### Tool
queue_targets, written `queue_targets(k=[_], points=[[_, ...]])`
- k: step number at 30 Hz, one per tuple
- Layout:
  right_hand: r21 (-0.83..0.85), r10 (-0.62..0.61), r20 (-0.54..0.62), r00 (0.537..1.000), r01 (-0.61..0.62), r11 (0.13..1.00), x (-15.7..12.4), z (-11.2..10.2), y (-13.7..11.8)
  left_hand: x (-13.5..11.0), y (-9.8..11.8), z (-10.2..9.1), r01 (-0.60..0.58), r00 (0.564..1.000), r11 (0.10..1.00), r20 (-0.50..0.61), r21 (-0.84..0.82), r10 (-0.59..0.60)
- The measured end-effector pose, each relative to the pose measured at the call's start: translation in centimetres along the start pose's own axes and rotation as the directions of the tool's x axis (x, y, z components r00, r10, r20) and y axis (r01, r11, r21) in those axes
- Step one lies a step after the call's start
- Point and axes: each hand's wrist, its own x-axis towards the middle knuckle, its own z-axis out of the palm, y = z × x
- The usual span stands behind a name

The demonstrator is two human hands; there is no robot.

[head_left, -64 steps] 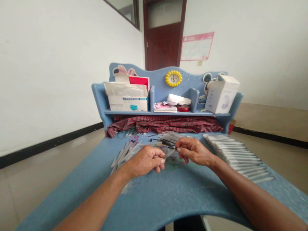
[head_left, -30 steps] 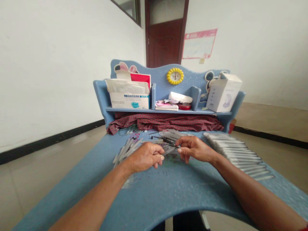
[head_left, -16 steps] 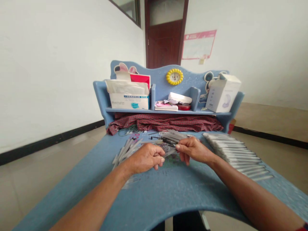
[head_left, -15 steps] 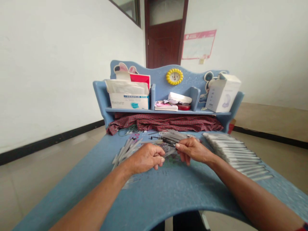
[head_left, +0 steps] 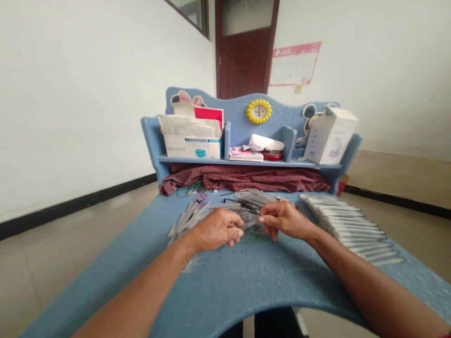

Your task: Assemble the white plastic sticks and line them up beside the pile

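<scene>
Over the middle of the blue desk (head_left: pixel 225 286), my two hands are close together. Between them stretches a slim clear piece (head_left: pixel 251 223) that looks like a plastic pen tube. My left hand (head_left: pixel 220 229) pinches its left end between thumb and fingers. At the other end, my right hand (head_left: pixel 282 219) is closed on it, thumb against forefinger. Just behind my hands lies a pile of grey and dark slender pen-like parts (head_left: pixel 255 197). Translucent tubes (head_left: pixel 188 218) lie in a loose heap beyond my left wrist.
Right of my right forearm, several pen-like sticks (head_left: pixel 355 227) lie in a row. A checked cloth (head_left: pixel 243 178) is bunched under the shelf (head_left: pixel 211 162). The shelf carries a mask box (head_left: pixel 192 143), papers (head_left: pixel 246 155), a red tin (head_left: pixel 272 155) and a white box (head_left: pixel 331 136).
The view has shifted slightly. My hands stay nearly in place, and the dark tip seen near my right fingertips earlier no longer shows there.
</scene>
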Motion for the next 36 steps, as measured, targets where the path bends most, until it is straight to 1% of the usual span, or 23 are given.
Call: queue_targets(k=[3,8,11,13,16,18,22,24,26,29,32,34,36], points=[[-0.062,0.021,0.009,1.000,-0.021,0.998,-0.1,0.0,0.0,0.0,-0.1,0.0,-0.009,1.000,1.000,0.010,0.002,0.009],[-0.042,0.012,0.010,1.000,-0.011,0.999,-0.1,0.2,0.2,0.0,-0.2,0.1,-0.021,1.000,1.000,0.001,0.021,0.021],[-0.075,0.039,0.038,0.999,-0.036,0.997,-0.1,0.3,0.3,-0.1,-0.2,0.2,-0.007,1.000,0.999,-0.016,0.049,0.007],[-0.088,0.038,0.037,0.999,-0.035,0.996,-0.2,0.4,0.2,-0.2,-0.2,0.2,-0.001,1.000,0.998,-0.029,0.067,0.003],[-0.089,0.035,0.031,0.999,-0.032,0.995,-0.3,0.4,0.1,-0.2,-0.3,0.2,-0.031,0.998,0.988,-0.044,0.153,0.038],[-0.090,0.061,0.036,0.997,-0.058,0.994,-0.3,0.6,0.2,-0.2,-0.4,0.1,-0.083,0.993,0.961,-0.059,0.265,0.102],[-0.029,0.149,0.046,0.988,-0.148,0.989,-0.2,1.1,0.3,-0.2,-0.9,0.2,-0.198,0.961,0.860,-0.078,0.470,0.264],[0.029,0.190,0.059,0.980,-0.192,0.981,-0.2,1.3,0.4,-0.2,-0.9,0.2,-0.224,0.945,0.805,-0.080,0.549,0.317],[0.064,0.207,0.071,0.976,-0.211,0.975,-0.2,1.4,0.3,-0.3,-0.9,0.2,-0.232,0.935,0.756,-0.074,0.613,0.347],[0.068,0.179,0.080,0.981,-0.185,0.980,-0.3,1.4,0.2,-0.4,-0.7,0.2,-0.233,0.937,0.716,-0.047,0.658,0.347],[0.060,0.149,0.088,0.985,-0.155,0.986,-0.4,1.3,0.3,-0.4,-0.4,0.1,-0.208,0.951,0.719,-0.035,0.663,0.307],[0.055,0.147,0.103,0.984,-0.154,0.987,-0.4,1.1,0.4,-0.5,0.2,-0.2,-0.188,0.958,0.714,-0.035,0.674,0.286],[0.049,0.147,0.116,0.982,-0.154,0.987,-0.5,0.8,0.5,-0.9,1.3,-1.0,-0.168,0.961,0.697,-0.040,0.697,0.272]])
